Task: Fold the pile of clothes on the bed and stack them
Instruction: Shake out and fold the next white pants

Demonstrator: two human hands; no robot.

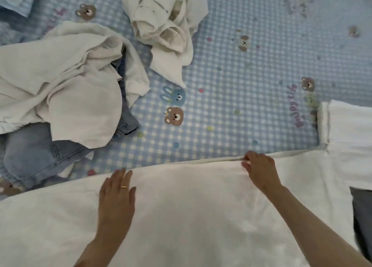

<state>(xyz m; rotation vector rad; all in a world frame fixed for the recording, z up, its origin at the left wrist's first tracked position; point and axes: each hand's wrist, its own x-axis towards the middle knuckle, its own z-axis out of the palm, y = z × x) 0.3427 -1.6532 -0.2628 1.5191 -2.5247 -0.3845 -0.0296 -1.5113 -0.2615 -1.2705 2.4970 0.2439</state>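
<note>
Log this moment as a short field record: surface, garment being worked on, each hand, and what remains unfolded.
surface: blue checked bedsheet printed with bears and rabbits
garment in work: large white garment spread flat along the near edge, one short sleeve out to the right
left hand: left hand flat, palm down on the garment, gold ring on a finger
right hand: right hand pinching the garment's far edge
unfolded: crumpled cream clothes over light blue denim jeans at left; second crumpled white pile at top
stack: none visible
</note>
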